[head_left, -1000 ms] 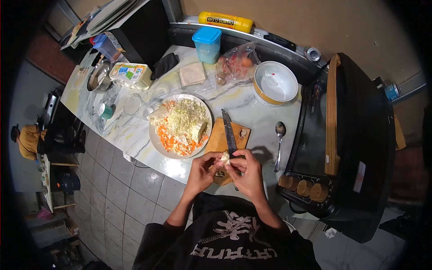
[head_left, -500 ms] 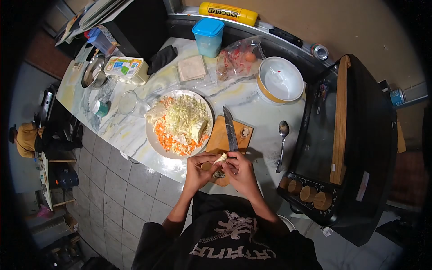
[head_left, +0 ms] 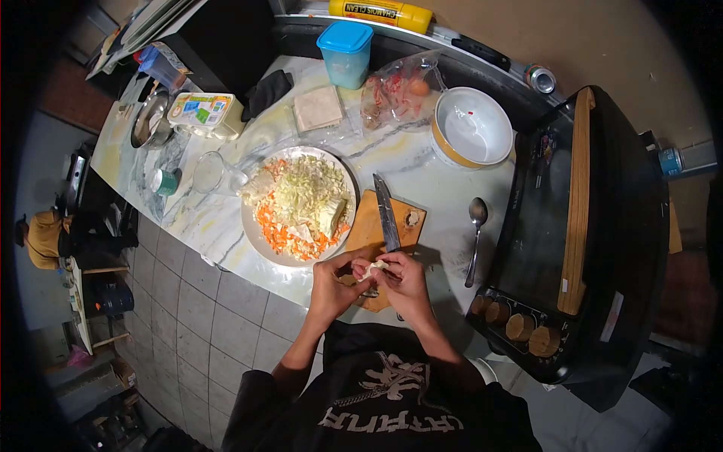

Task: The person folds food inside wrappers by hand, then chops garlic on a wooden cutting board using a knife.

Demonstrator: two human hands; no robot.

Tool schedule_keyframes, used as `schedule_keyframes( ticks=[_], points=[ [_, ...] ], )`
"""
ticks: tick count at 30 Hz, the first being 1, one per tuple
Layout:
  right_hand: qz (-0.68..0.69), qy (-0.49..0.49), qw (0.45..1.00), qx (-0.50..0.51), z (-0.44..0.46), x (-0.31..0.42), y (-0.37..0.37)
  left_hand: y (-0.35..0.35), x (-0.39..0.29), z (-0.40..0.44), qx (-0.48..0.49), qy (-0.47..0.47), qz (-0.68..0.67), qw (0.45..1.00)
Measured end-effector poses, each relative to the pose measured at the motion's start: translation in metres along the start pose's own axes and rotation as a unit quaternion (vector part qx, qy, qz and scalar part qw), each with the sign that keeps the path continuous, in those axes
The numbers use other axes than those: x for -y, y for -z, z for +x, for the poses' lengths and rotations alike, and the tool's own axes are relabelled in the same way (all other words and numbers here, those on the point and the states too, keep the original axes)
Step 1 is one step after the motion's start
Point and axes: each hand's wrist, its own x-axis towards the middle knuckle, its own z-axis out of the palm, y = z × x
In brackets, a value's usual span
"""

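Pale piece: I had it up between both grips, above the near part of the cutting board; its small size seemed the reason it sat at the fingertips rather than in a palm.
Left grip: bent fingers and thumb pinched the pale piece from its left side, probably to steady it.
Right grip: I had this one pinching the same piece from the right, apparently for finer control.
Forearms: the left forearm and right forearm slanted inward, so the grips met in front of the black shirt; I could not tell whether either wrist rested on anything.
Knife: it lay on the board just beyond the right grip, blade pointing away, presumably free because both grips were occupied.
Plate: it stood beyond the left grip and somewhat left of it, heaped with pale shreds and orange bits; I judged it was set near the board for easy reach.
Spoon: it lay on the surface to the right of the right grip, well apart, seemingly out of the fingers' way.
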Motion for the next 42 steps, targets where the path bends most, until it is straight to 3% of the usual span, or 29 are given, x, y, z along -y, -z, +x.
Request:
schedule_keyframes(
  ticks=[7, 14, 16, 23, 26, 28, 38, 42],
  points=[
    [0.041, 0.024, 0.999, 0.015, 0.003, -0.002, 0.003, 0.006, -0.009, 0.000, 0.071, -0.024, -0.022, 0.997],
    [0.024, 0.032, 0.997, 0.059, 0.002, 0.006, 0.007, 0.010, -0.004, 0.001, 0.082, -0.046, -0.057, 0.994],
    [-0.002, 0.070, 0.996, 0.051, 0.002, 0.002, 0.008, 0.010, -0.005, 0.001, 0.093, -0.039, -0.109, 0.989],
    [0.036, 0.049, 0.995, 0.084, 0.003, -0.004, 0.014, 0.011, 0.003, 0.002, 0.117, 0.034, -0.190, 0.974],
    [0.037, 0.037, 0.995, 0.079, 0.002, -0.003, 0.014, 0.004, 0.013, 0.000, 0.101, 0.040, -0.206, 0.973],
    [-0.002, 0.081, 0.995, 0.052, 0.003, -0.003, 0.014, 0.000, 0.014, 0.000, 0.077, 0.054, -0.264, 0.960],
    [0.013, 0.078, 0.996, 0.039, 0.001, -0.014, 0.013, -0.001, 0.023, -0.003, 0.083, 0.088, -0.262, 0.957],
    [-0.012, 0.123, 0.992, 0.027, 0.003, -0.020, 0.014, 0.003, 0.019, -0.003, 0.107, 0.085, -0.251, 0.958]
  ],
)
